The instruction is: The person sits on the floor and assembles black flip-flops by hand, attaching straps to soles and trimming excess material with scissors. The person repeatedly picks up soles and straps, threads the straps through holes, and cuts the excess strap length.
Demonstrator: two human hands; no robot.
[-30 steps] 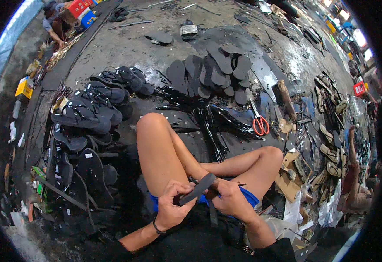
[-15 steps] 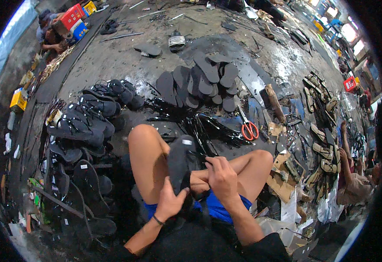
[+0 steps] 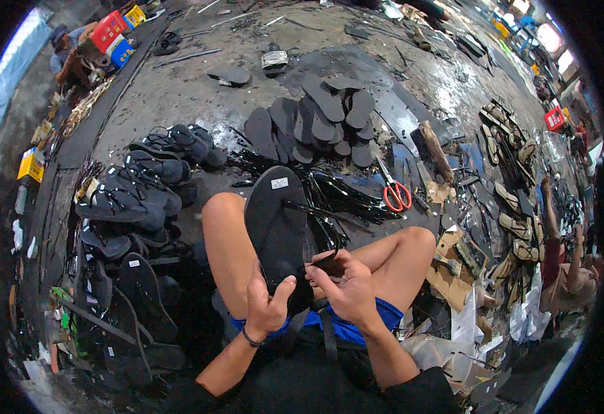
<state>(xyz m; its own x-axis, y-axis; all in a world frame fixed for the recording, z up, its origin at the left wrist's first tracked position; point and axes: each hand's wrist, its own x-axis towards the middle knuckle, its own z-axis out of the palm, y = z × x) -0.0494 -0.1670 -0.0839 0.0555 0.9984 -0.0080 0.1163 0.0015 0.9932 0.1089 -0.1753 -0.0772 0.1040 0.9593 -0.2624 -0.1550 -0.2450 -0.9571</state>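
Note:
A black sandal sole (image 3: 276,214) with a small white label is held up between my knees, its top face toward me. My left hand (image 3: 267,303) is closed round its lower end, thumb on the face. A thin black strap (image 3: 313,209) comes out of the sole near its upper end and loops down to my right hand (image 3: 343,279). That hand pinches the strap at the sole's right edge. Beyond my knees lies a heap of loose black straps (image 3: 347,200), and past it a pile of black soles (image 3: 315,121).
Orange-handled scissors (image 3: 396,196) lie right of the straps, near a wooden log (image 3: 436,152). Strapped black sandals (image 3: 133,186) crowd the left side. Tan sandals (image 3: 519,228) line the right, near another person's arm (image 3: 549,207). Another person (image 3: 74,55) sits far left beside colored crates (image 3: 112,34).
The sole has been raised and tilted so its face and label show fully. My right hand has come in to its edge, drawing the strap into a loop.

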